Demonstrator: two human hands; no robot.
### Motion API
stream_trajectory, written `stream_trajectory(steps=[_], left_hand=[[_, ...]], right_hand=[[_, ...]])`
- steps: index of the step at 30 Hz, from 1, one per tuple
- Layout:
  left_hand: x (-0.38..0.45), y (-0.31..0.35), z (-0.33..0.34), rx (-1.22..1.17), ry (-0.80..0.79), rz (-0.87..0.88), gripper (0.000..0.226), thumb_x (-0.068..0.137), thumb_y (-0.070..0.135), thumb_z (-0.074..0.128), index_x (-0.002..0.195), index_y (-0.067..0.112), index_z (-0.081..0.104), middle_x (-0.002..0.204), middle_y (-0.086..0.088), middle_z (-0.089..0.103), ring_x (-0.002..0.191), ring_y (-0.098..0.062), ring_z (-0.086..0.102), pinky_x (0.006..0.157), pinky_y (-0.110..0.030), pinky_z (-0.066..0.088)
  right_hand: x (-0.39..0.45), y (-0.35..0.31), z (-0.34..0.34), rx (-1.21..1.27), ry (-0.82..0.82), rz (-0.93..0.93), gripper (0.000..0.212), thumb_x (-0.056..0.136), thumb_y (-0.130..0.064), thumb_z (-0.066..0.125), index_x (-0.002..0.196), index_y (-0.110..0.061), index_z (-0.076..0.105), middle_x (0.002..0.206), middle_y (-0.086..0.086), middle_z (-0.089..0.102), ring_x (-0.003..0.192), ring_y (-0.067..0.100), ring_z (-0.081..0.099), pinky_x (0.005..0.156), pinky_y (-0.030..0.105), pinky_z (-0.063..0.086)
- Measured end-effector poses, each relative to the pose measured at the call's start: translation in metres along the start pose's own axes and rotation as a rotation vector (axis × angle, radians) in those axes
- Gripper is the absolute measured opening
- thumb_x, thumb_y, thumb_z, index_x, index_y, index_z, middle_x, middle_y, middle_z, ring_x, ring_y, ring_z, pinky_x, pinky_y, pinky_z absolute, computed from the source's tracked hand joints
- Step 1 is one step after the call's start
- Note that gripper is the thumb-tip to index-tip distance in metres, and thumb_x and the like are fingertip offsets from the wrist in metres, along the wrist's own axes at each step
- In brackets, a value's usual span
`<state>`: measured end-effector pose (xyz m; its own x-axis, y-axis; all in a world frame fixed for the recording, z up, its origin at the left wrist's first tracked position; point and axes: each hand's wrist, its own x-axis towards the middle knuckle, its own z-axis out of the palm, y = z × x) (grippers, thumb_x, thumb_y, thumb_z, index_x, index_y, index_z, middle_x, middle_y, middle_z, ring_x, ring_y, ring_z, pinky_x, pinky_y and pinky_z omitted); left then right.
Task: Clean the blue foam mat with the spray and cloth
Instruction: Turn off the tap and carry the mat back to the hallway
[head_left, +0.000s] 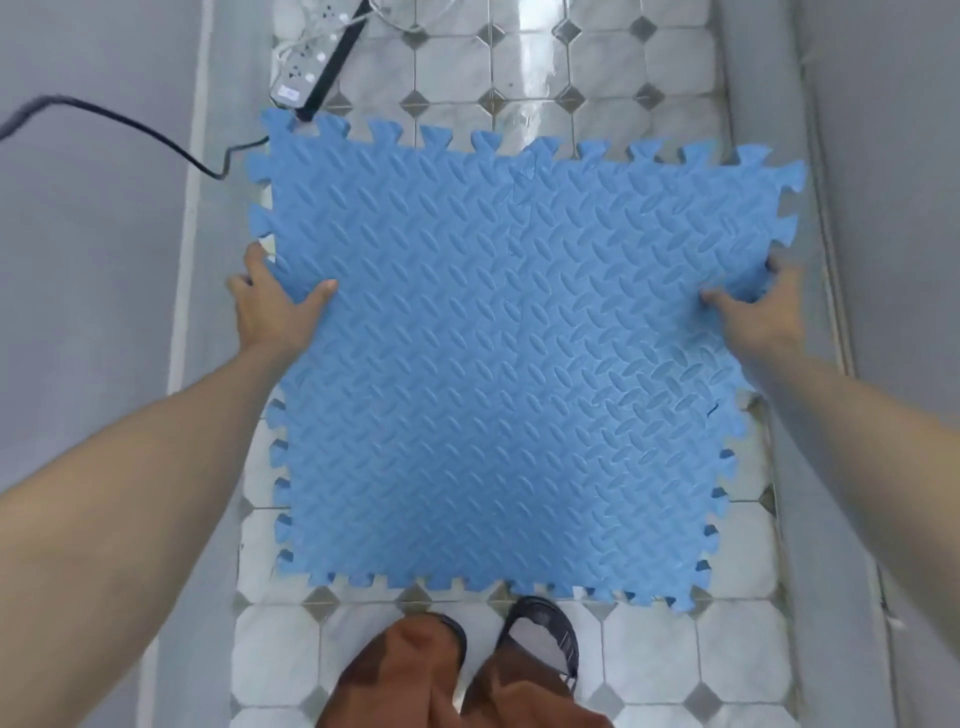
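Left hand and right hand each pinch the blue foam mat between them; its far edge could snag the power strip beyond.

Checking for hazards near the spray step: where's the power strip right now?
Head view, upper left: the power strip lies on the tiled floor at the blue foam mat's far-left corner, its near end at the mat's edge.

I think I am in a home, in a narrow passage: the floor has white tiles with small grey diamonds, grey walls stand at both sides, and a power strip lies on the tiles.
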<state>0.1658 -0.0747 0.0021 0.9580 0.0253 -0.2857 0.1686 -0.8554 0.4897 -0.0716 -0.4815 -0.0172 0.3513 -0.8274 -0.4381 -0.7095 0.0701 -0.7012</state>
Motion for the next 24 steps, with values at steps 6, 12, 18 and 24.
stream_trajectory(steps=[6, 12, 18, 24], left_hand=[[0.034, -0.02, 0.023, -0.118, 0.027, -0.174, 0.106, 0.08, 0.049, 0.069, 0.152, 0.015, -0.002, 0.146, -0.022, 0.034, 0.134, -0.032, 0.038, 0.109, -0.039, 0.034], [0.021, -0.006, 0.019, -0.111, -0.019, -0.1, 0.106, 0.082, 0.041, 0.07, 0.151, 0.015, -0.007, 0.152, -0.017, 0.027, 0.14, -0.028, 0.03, 0.111, -0.035, 0.027], [-0.027, 0.017, -0.015, 0.265, -0.223, 0.295, 0.082, 0.089, 0.044, 0.058, 0.15, 0.01, 0.015, 0.152, -0.016, 0.028, 0.141, -0.032, 0.027, 0.113, -0.046, 0.025], [-0.088, 0.063, -0.065, 0.409, -0.345, 0.416, 0.066, 0.098, 0.042, 0.041, 0.151, 0.01, 0.016, 0.158, -0.015, 0.017, 0.146, -0.028, 0.015, 0.118, -0.044, 0.013]], right_hand=[[0.018, 0.006, 0.039, -0.138, -0.124, -0.048, 0.093, 0.075, -0.03, 0.079, 0.15, -0.027, 0.024, 0.146, 0.01, 0.042, 0.126, 0.027, 0.049, 0.099, 0.042, 0.047], [-0.008, 0.007, 0.034, -0.299, -0.209, 0.0, 0.099, 0.084, -0.029, 0.075, 0.157, -0.024, 0.009, 0.159, 0.007, 0.028, 0.142, 0.027, 0.033, 0.109, 0.038, 0.035], [-0.074, -0.009, 0.012, -0.592, -0.327, -0.138, 0.093, 0.086, -0.044, 0.069, 0.156, -0.018, 0.013, 0.161, 0.005, 0.026, 0.147, 0.027, 0.023, 0.118, 0.045, 0.026], [-0.15, -0.036, -0.02, -0.803, -0.434, -0.189, 0.077, 0.097, -0.053, 0.045, 0.157, -0.021, 0.008, 0.164, 0.004, 0.014, 0.152, 0.028, 0.005, 0.121, 0.05, 0.013]])
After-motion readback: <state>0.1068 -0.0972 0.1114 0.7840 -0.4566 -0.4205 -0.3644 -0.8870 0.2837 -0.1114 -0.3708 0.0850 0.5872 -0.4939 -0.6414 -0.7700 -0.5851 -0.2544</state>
